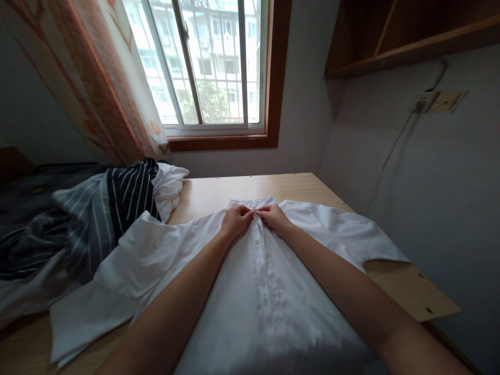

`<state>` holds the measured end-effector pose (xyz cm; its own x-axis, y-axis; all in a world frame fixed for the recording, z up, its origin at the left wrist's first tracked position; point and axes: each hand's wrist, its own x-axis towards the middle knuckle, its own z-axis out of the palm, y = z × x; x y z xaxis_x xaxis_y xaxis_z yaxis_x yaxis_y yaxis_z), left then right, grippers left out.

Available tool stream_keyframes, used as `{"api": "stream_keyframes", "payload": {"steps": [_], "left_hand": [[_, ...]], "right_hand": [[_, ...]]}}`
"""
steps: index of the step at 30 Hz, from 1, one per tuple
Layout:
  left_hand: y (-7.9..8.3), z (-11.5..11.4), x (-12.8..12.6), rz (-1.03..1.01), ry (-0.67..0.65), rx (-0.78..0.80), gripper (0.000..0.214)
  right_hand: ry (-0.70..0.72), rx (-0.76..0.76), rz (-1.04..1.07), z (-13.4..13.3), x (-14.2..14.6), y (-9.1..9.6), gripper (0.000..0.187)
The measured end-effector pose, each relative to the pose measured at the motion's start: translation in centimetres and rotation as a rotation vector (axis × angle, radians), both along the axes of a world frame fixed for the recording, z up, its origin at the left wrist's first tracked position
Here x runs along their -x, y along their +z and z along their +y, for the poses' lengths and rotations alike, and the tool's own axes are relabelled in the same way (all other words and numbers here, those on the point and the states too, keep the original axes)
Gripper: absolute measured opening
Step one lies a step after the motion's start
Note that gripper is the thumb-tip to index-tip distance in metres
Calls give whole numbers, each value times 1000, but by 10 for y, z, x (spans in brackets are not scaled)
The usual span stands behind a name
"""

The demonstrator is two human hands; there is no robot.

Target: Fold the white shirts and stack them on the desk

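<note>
A white button-up shirt (234,291) lies front side up on the wooden table (250,185), its collar toward the window and its sleeves spread to both sides. Just below the collar, my left hand (236,220) pinches the shirt's front edge. My right hand (273,216) pinches the same spot from the other side, so the fingertips of both hands nearly meet. Whatever button sits between them is too small to make out. Lower on the front strip a button (257,241) shows, and the two front edges run down side by side.
Dark striped cloth (128,192) and a white garment (170,187) lie heaped at the left. Beyond the table is a window (211,67) with a patterned curtain (94,78). On the right wall are a shelf (414,39), a socket (424,101) and a hanging cable (390,151).
</note>
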<state>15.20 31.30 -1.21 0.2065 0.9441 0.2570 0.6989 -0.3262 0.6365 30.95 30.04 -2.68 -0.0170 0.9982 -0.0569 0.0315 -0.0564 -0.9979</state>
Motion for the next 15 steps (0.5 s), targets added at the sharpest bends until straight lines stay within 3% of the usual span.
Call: {"api": "stream_keyframes", "payload": {"steps": [8,15], "left_hand": [[5,-5,2,76,-38,-27,12],[3,-9,-2,257,-72,-201,13]], "right_hand": [[37,-16,0,-3,-1,2,13],[68,-29,16,-5,-2,5,13]]}}
